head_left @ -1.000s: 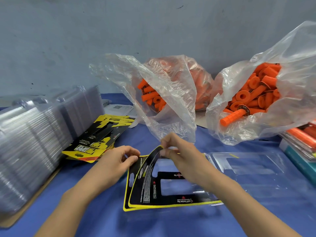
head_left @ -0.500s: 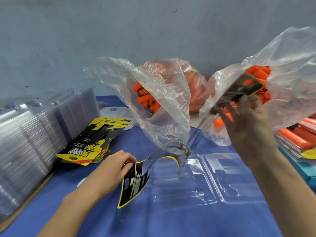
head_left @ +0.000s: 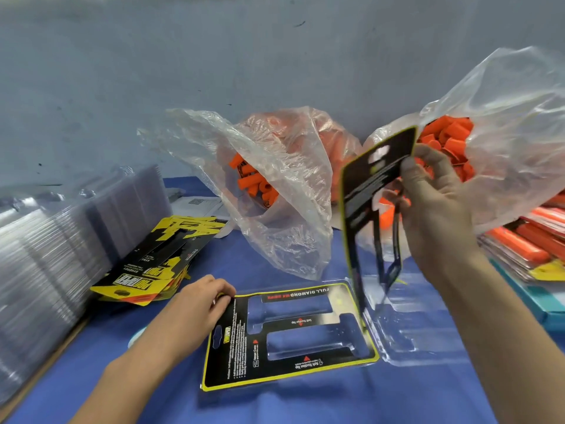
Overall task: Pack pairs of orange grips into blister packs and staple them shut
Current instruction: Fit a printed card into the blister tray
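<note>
Left hand (head_left: 200,304) pinches the flat insert card's (head_left: 232,356) far corner; right hand (head_left: 434,203) grips a raised card's (head_left: 367,175) top edge above the open blister pack (head_left: 422,341).

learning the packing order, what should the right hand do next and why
Probably lower the raised card in the right hand onto the blister pack's empty right half: the left half already holds a flat card, held at its corner by the left hand.
</note>
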`<state>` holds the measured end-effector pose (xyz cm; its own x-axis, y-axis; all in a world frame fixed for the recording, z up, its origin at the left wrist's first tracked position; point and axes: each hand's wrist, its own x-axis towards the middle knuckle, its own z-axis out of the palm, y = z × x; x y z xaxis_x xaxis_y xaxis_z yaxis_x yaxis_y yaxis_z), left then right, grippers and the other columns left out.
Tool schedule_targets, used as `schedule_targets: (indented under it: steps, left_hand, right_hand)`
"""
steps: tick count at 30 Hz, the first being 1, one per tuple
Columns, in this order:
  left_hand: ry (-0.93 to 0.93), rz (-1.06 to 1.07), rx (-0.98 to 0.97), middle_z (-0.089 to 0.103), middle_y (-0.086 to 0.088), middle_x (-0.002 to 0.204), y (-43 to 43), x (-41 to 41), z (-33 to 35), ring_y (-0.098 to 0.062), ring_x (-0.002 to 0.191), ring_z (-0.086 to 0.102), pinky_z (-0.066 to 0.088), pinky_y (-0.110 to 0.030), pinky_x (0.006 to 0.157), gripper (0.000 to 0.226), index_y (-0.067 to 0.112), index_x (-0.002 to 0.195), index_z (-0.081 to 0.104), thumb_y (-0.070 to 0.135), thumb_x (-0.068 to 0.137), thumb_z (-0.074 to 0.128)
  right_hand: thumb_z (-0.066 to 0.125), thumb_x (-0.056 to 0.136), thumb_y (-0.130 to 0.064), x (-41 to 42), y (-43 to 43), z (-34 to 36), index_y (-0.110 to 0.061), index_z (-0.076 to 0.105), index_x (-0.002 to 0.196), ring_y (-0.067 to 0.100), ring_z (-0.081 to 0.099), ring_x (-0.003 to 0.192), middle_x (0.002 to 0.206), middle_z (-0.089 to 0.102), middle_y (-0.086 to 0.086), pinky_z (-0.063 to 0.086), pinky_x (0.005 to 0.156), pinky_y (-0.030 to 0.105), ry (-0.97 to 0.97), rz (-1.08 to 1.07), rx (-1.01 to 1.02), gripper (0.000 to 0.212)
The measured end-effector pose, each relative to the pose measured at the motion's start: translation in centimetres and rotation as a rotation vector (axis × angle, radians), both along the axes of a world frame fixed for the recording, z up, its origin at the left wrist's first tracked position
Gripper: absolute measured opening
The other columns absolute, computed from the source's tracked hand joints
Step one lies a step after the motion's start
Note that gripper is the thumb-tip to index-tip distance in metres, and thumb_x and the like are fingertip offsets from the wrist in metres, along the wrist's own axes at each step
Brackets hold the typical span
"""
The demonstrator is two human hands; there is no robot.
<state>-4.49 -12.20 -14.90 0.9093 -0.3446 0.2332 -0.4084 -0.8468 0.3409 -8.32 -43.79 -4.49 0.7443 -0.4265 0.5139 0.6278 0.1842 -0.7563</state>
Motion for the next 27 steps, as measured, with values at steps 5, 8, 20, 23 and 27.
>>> schedule_targets:
  steps: [5, 8, 20, 23, 27]
  left_hand:
    - [-0.129, 0.067, -0.132, 0.055, 0.011, 0.117, -0.3, -0.4, 1.2, -0.009, 0.11, 0.055, 0.047, -0.036, 0.093, 0.029, 0.034, 0.106, 0.069, 0.05, 0.096, 0.047]
    - [0.038, -0.054, -0.786, 0.067, 0.015, 0.109, -1.6, -2.1, 4.3, -0.009, 0.092, 0.06, 0.047, -0.043, 0.084, 0.06, 0.035, 0.108, 0.07, 0.076, 0.089, 0.031]
    - [-0.264, 0.203, -0.823, 0.06, 0.01, 0.053, 4.3, 0.0, 6.3, -0.002, 0.044, 0.049, 0.043, -0.016, 0.046, 0.017, 0.035, 0.09, 0.068, 0.042, 0.097, 0.054]
    - [-0.22, 0.589, -0.901, 0.055, -0.006, 0.054, 10.5, 2.0, 3.8, -0.014, 0.045, 0.053, 0.04, -0.026, 0.051, 0.027, 0.021, 0.086, 0.066, 0.038, 0.098, 0.047]
    - [-0.035, 0.835, -0.882, 0.061, -0.011, 0.054, 12.8, 2.9, 0.6, -0.021, 0.041, 0.052, 0.044, -0.023, 0.05, 0.028, 0.005, 0.09, 0.064, 0.025, 0.095, 0.045]
  right_hand:
    - [0.055, 0.099, -0.011, 0.0, 2.3, -0.2, -0.02, 0.057, 0.104, 0.005, 0.06, 0.07, 0.075, 0.063, -0.01, 0.049, 0.07, 0.018, -0.02, -0.002, -0.231, 0.011]
    - [0.057, 0.099, -0.01, 0.0, 4.4, 0.1, -0.024, 0.057, 0.102, 0.012, 0.06, 0.077, 0.076, 0.062, -0.008, 0.048, 0.076, 0.026, -0.04, -0.039, -0.399, 0.014]
    - [0.048, 0.103, -0.021, -0.6, 6.2, -0.7, -0.027, 0.044, 0.141, 0.011, 0.05, 0.127, 0.131, 0.056, -0.008, 0.041, 0.106, 0.037, -0.124, -0.356, -0.814, 0.039]
    - [0.045, 0.101, -0.016, -0.9, 5.3, -3.1, -0.026, 0.05, 0.136, 0.013, 0.055, 0.116, 0.123, 0.059, -0.008, 0.043, 0.1, 0.036, 0.005, -0.395, -0.835, 0.037]
    - [0.049, 0.099, -0.017, -1.4, 5.3, -7.3, -0.026, 0.055, 0.133, 0.02, 0.052, 0.114, 0.122, 0.059, -0.006, 0.041, 0.098, 0.041, 0.252, -0.291, -1.226, 0.035]
